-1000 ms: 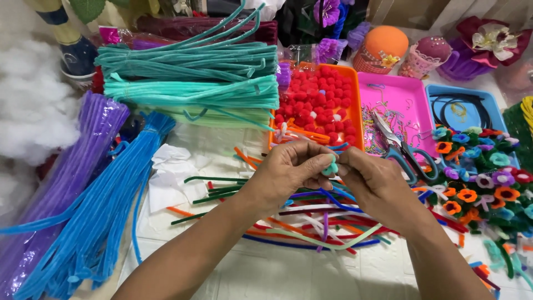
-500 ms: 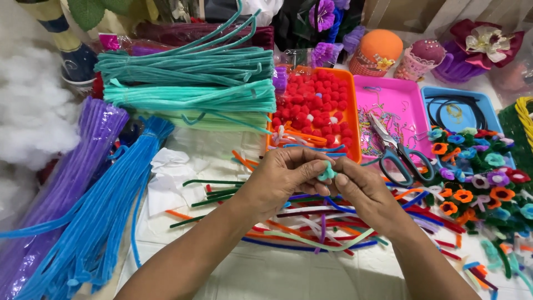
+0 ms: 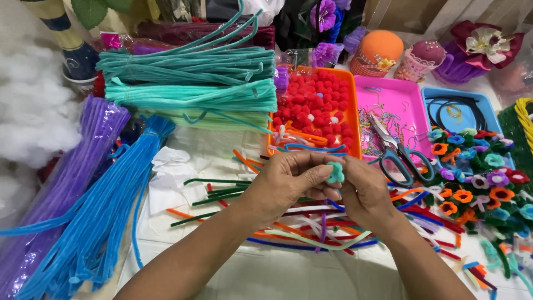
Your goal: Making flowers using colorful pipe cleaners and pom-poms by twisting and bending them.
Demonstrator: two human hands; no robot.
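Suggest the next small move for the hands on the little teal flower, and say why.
Probably set the teal pipe-cleaner flower among the finished flowers: it looks fully coiled, pinched between left hand and right hand.

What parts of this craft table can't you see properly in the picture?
All in the head view:
1. The small teal pipe-cleaner flower: its stem, if any, is hidden by the left hand and right hand.
2. The loose cut pipe cleaners: partly covered by both hands.
3. The scissors: blade tips are lost among beads in the pink tray.
4. The blue pipe-cleaner bundle: cut off by the bottom edge.
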